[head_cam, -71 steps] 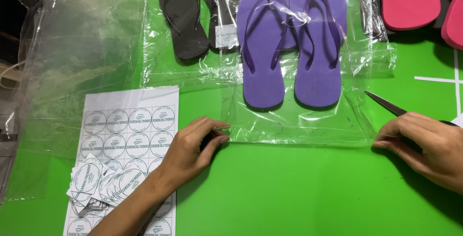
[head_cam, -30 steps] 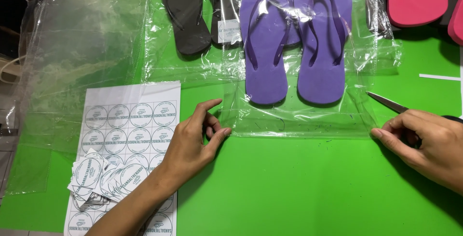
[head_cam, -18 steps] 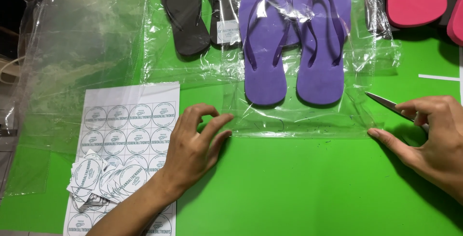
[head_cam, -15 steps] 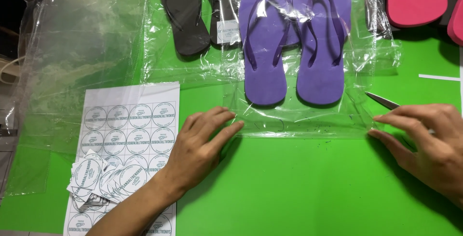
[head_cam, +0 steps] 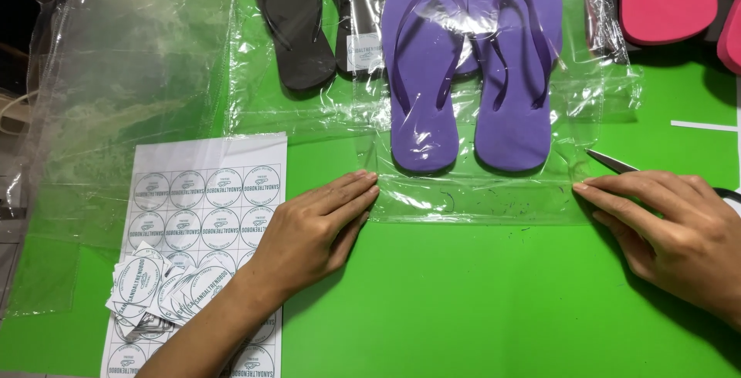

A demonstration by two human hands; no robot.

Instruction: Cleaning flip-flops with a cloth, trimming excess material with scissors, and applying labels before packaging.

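A pair of purple flip-flops (head_cam: 471,69) lies inside a clear plastic bag (head_cam: 478,196) on the green table. My left hand (head_cam: 316,227) rests flat, fingers straight, with its fingertips on the bag's near left corner. My right hand (head_cam: 671,227) lies flat with its fingertips on the bag's near right corner. Neither hand holds anything. The tip of a pair of scissors (head_cam: 614,162) shows just beyond my right hand; its handles are hidden under the hand.
A white sheet of round stickers (head_cam: 204,193) with a heap of cut-out stickers (head_cam: 158,293) lies at the near left. Empty clear bags (head_cam: 131,77) are stacked at the far left. Bagged black flip-flops (head_cam: 297,23) and pink ones (head_cam: 668,0) lie at the back.
Both hands have flattened out: curled, pinching fingers at the bag's near corners are now straight and pressed down on its edge. The bag and flip-flops stay put.
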